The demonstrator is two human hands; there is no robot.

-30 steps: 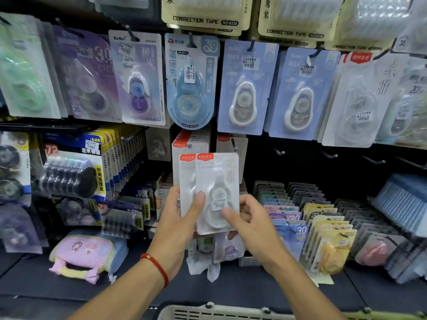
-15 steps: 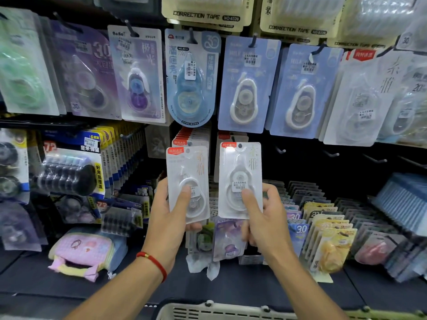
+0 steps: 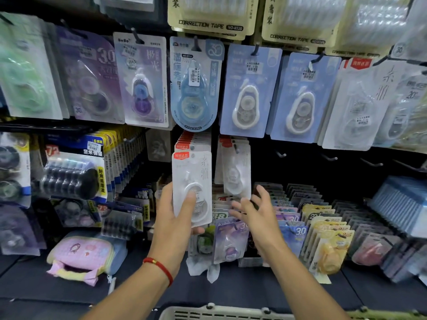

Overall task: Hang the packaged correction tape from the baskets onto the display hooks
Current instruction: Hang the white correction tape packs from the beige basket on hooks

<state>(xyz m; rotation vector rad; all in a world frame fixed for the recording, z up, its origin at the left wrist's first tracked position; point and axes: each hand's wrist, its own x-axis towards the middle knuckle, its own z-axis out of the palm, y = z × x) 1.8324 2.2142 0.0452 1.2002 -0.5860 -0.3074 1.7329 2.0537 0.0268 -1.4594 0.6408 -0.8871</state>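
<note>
Hanging now on the right hook of the middle row is the second white pack (image 3: 236, 168), which half a second ago was sitting in the right hand (image 3: 255, 212); that hand is drawing back with fingers spread, holding nothing. The left hand (image 3: 176, 215) is clamping the remaining white pack (image 3: 192, 188), thumb on its blister, lifting it in front of the stacked red-topped packs (image 3: 193, 142) on the left hook. One pack is probably left to hang. Empty hooks (image 3: 280, 154) are standing free farther right; the basket rim (image 3: 221, 314) is lying near, below the arms.
</note>
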